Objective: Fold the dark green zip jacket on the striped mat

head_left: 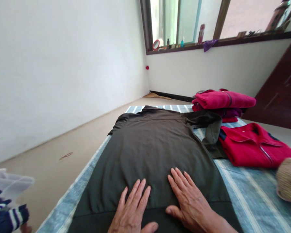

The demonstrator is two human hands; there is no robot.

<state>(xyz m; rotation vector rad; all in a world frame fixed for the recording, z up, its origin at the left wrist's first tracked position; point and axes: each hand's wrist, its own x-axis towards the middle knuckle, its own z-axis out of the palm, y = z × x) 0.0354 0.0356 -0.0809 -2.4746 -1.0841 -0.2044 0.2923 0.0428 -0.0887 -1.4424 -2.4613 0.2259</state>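
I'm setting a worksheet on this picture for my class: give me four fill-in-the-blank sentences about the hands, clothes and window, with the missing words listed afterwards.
1. The left hand and right hand rest on the dark garment with palms facing ____.
2. Of that garment's two ends, the collar is at the one ____ from the person.
3. The folded red jacket lies to the person's ____ of the dark garment's body.
4. A purple cloth hangs over the ____ sill.

Missing words: down; farther; right; window.
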